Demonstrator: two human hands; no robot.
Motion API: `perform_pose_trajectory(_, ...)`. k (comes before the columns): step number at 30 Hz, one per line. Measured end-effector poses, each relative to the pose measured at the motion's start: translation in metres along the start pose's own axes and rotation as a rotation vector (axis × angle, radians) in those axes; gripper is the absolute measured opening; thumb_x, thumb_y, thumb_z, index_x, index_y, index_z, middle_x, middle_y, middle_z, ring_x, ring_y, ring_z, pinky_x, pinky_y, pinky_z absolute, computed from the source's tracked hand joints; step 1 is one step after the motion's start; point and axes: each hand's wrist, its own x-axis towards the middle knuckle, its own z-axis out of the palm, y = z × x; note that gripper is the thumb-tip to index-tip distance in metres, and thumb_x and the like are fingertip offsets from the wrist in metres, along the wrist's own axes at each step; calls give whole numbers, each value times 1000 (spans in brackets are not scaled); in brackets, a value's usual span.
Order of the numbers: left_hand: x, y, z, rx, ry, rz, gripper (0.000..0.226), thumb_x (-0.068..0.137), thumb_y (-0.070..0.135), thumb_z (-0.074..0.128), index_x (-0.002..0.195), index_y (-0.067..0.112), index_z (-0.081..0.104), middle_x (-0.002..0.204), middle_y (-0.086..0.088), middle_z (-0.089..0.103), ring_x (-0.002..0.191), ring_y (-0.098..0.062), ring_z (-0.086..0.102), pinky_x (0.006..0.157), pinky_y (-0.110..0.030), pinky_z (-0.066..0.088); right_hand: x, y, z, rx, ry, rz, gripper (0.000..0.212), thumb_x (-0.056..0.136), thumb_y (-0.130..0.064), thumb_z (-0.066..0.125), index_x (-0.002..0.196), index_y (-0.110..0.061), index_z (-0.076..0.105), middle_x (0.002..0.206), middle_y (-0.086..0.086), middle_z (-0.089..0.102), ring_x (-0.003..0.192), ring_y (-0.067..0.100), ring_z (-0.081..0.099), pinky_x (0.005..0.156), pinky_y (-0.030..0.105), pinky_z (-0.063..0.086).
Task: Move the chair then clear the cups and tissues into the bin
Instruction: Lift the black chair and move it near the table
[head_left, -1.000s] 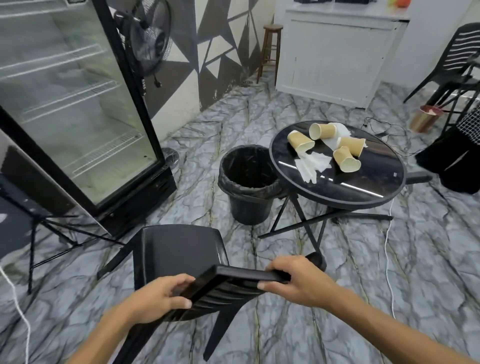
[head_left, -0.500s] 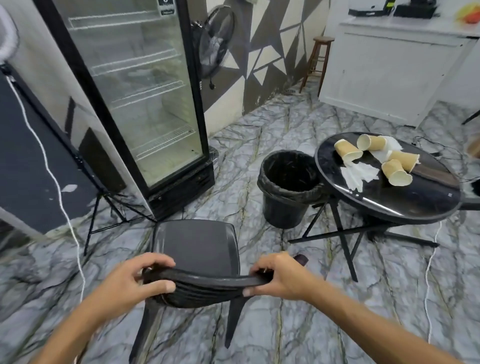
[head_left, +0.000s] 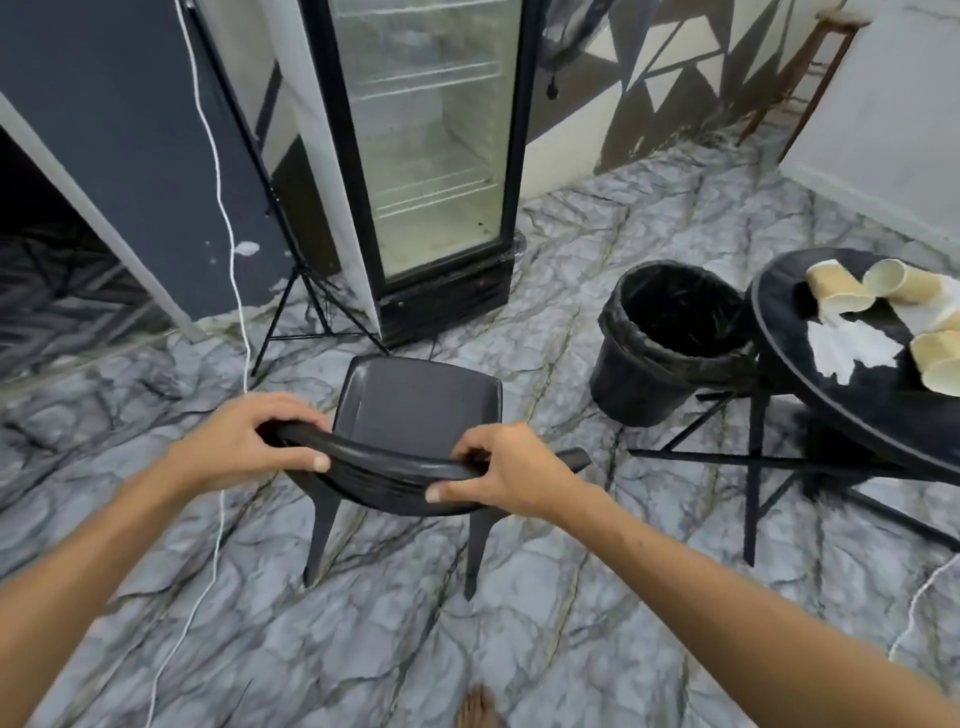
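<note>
A black plastic chair (head_left: 418, 405) stands in front of me on the marble floor, its seat facing the fridge. My left hand (head_left: 244, 441) grips the left end of its backrest and my right hand (head_left: 511, 470) grips the right end. To the right, a black bin (head_left: 670, 338) lined with a black bag stands beside a round black table (head_left: 831, 395). On the table lie several tan paper cups (head_left: 839, 286) on their sides and crumpled white tissues (head_left: 852, 348).
An empty glass-door fridge (head_left: 431, 156) stands straight ahead. A black tripod stand (head_left: 306, 291) and a white cord (head_left: 228, 291) are at the left, by a dark panel. The table's crossed metal legs (head_left: 753, 462) spread over the floor at the right. A wooden stool (head_left: 810, 67) stands far back.
The chair has swung left, away from the table, and now sits in front of the fridge. Both hands have kept hold of the backrest. My view has turned left.
</note>
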Motion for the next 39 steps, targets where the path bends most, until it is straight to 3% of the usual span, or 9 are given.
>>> perform_pose_trajectory(6, -1, -17, 1, -69, 71, -6, 56, 54, 77, 77, 90, 34, 80, 100, 9, 72, 91, -8, 67, 79, -26, 50, -4, 8, 9, 33, 72, -95, 46, 77, -61, 74, 95, -19, 73, 86, -8, 71, 78, 8, 64, 69, 25, 51)
perform_pose_trajectory(11, -11, -31, -7, 9, 134, 43, 71, 54, 87, 67, 86, 25, 81, 104, 13, 70, 95, 1, 62, 83, -7, 42, -12, 33, 3, 118, 92, -36, 42, 77, -53, 79, 104, -22, 75, 93, -14, 71, 89, 1, 66, 77, 15, 50)
perform_pose_trajectory(15, -25, -60, -26, 108, 167, -13, 74, 54, 92, 61, 87, 28, 79, 94, 7, 72, 98, -4, 60, 88, -15, 39, -1, 50, -2, 33, 24, -24, 48, 83, -47, 77, 122, -21, 70, 111, -10, 72, 101, -1, 63, 86, 9, 45)
perform_pose_trajectory(17, -34, -79, -36, 105, 207, -80, 70, 52, 92, 63, 86, 32, 78, 98, 10, 72, 100, -4, 60, 90, -16, 39, 14, 51, 0, -5, 7, -41, 46, 86, -42, 75, 126, -20, 68, 117, -8, 71, 104, -1, 61, 92, 12, 45)
perform_pose_trajectory(20, -46, -104, -45, 92, 267, -158, 69, 49, 92, 65, 91, 38, 77, 103, 11, 73, 104, -10, 62, 98, -30, 42, 36, 44, 15, -20, 15, -109, 36, 87, -30, 76, 120, -16, 71, 106, -12, 69, 92, -1, 58, 89, 18, 48)
perform_pose_trajectory(24, -49, -112, -44, 76, 288, -173, 77, 51, 91, 65, 89, 26, 78, 99, 12, 73, 101, -2, 62, 86, -8, 39, 47, 44, 28, -31, 50, -173, 26, 82, -14, 74, 107, -10, 72, 100, -1, 72, 86, 9, 64, 83, 27, 54)
perform_pose_trajectory(27, -50, -104, -34, 42, 313, -166, 74, 54, 87, 66, 88, 22, 77, 101, 14, 70, 102, 0, 60, 87, -4, 37, 53, 52, 15, -57, -34, -143, 27, 83, -18, 75, 109, -15, 72, 100, -2, 73, 87, 11, 67, 83, 29, 54)
perform_pose_trajectory(33, -28, -84, 1, 77, 346, -136, 66, 58, 94, 55, 85, 38, 76, 109, 30, 64, 101, -1, 57, 92, -34, 43, 57, 76, -31, -76, -64, -32, 25, 85, -11, 74, 109, -15, 73, 98, -3, 74, 92, 8, 70, 91, 28, 54)
perform_pose_trajectory(39, -13, -60, 32, 137, 248, -47, 60, 61, 88, 59, 98, 43, 73, 105, 32, 66, 110, 9, 49, 90, -16, 36, 43, 107, -67, -32, 14, 75, 29, 88, -3, 71, 113, -17, 72, 109, -5, 73, 101, -1, 67, 97, 27, 53)
